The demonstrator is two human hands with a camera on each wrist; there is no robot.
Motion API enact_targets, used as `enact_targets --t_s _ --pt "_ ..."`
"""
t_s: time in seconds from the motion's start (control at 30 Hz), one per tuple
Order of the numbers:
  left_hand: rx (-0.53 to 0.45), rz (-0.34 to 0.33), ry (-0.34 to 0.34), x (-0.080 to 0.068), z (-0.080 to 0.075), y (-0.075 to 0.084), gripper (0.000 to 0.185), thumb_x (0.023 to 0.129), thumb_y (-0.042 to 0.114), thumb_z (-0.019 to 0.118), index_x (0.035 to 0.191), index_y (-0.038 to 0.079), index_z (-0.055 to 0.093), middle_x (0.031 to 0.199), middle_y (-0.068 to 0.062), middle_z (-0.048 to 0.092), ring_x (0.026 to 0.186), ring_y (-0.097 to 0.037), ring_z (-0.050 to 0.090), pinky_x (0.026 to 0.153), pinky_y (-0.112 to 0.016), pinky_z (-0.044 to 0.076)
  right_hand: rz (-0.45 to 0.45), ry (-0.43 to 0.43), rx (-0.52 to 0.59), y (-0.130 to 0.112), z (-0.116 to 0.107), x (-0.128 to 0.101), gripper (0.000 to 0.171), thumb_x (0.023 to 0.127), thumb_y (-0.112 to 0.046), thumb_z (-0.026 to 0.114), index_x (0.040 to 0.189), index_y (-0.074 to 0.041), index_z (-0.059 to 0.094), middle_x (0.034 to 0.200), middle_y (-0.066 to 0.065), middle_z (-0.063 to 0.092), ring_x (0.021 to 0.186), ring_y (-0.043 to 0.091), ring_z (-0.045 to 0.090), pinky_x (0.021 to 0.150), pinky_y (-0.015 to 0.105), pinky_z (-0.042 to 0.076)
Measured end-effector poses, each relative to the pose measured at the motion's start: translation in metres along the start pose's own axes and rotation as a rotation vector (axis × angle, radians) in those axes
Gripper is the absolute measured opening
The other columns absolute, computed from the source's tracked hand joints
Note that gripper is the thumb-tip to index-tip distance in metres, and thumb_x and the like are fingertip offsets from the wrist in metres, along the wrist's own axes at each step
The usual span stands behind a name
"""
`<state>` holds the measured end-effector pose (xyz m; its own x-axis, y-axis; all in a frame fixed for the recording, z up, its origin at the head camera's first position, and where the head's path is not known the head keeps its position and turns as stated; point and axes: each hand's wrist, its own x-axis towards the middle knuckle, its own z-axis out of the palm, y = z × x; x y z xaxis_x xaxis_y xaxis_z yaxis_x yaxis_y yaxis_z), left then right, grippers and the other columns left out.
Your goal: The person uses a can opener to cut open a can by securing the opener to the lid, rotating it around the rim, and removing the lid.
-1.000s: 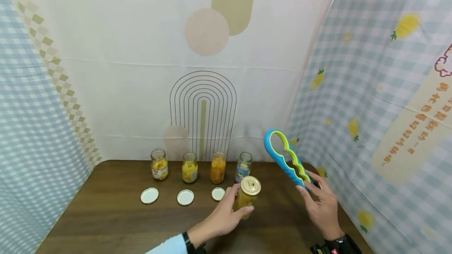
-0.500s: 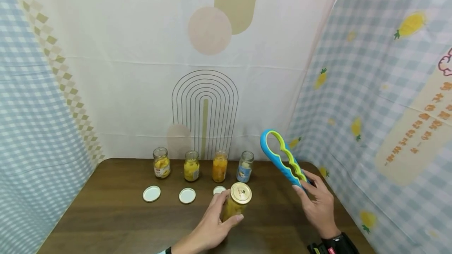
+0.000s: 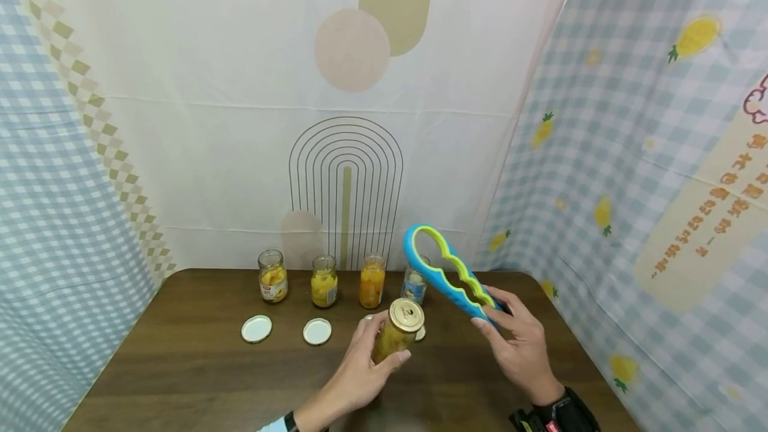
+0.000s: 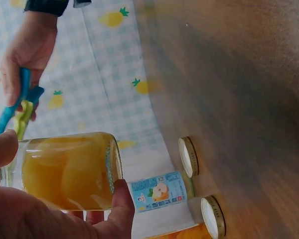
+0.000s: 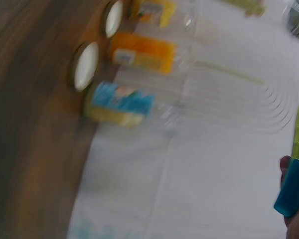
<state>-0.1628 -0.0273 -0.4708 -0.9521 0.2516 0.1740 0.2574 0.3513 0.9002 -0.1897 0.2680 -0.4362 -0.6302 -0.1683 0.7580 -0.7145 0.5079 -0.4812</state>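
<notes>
My left hand (image 3: 360,365) grips a glass jar (image 3: 391,344) of yellow fruit round its side and holds it above the table, tilted slightly, its gold lid (image 3: 407,315) on. The left wrist view shows large pieces of fruit in liquid through the glass jar (image 4: 70,169). To the right, my right hand (image 3: 519,345) holds a blue and green jar opener (image 3: 437,277) by its handle end. The opener's scalloped loop points up and left, apart from the lid in the head view. Only the blue end of the opener (image 5: 291,189) and part of its green inside show in the right wrist view.
Several lidless fruit jars stand in a row at the back of the brown table (image 3: 240,385), among them an orange one (image 3: 372,285) and a blue-labelled one (image 5: 122,102). White-lined lids (image 3: 257,329) lie before them, some partly hidden. Printed cloths (image 3: 210,172) hang behind and beside.
My right hand has brought the jar opener leftward, nearer the jar. The left hand has shifted the jar a little left. The jars at the back have stayed put.
</notes>
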Motion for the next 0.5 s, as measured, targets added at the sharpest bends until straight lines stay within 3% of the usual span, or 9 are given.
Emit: enact_targets --t_s 0.1,0.33,0.5 --pt "0.007 -0.022 0.003 0.003 -0.003 0.001 0.074 0.101 0.051 0.071 0.16 0.015 0.043 0.144 -0.013 0.051 0.134 -0.03 0.051 0.104 -0.053 0.049 -0.015 -0.051 0.006 -0.017 0.004 0.005 0.034 0.084 0.011 0.083 0.113 -0.007 0.083 0.137 0.018 0.068 0.122 0.002 0.064 0.099 0.009 0.05" --pt "0.039 -0.035 0.03 0.007 -0.009 0.003 0.072 0.102 0.048 0.07 0.16 0.016 0.043 0.134 -0.01 0.051 0.125 -0.025 0.049 0.092 -0.038 0.045 -0.038 -0.139 -0.024 -0.046 0.009 0.012 0.03 0.086 0.001 0.086 0.109 -0.017 0.085 0.134 0.008 0.071 0.112 0.011 0.07 0.094 0.012 0.053" --pt "0.051 -0.018 0.064 0.004 -0.01 0.004 0.071 0.101 0.049 0.071 0.16 0.019 0.044 0.139 -0.012 0.051 0.132 -0.031 0.051 0.096 -0.046 0.05 -0.037 -0.198 -0.047 -0.059 0.01 0.013 0.025 0.087 -0.005 0.087 0.105 -0.021 0.085 0.131 0.004 0.071 0.104 0.01 0.071 0.081 0.02 0.059"
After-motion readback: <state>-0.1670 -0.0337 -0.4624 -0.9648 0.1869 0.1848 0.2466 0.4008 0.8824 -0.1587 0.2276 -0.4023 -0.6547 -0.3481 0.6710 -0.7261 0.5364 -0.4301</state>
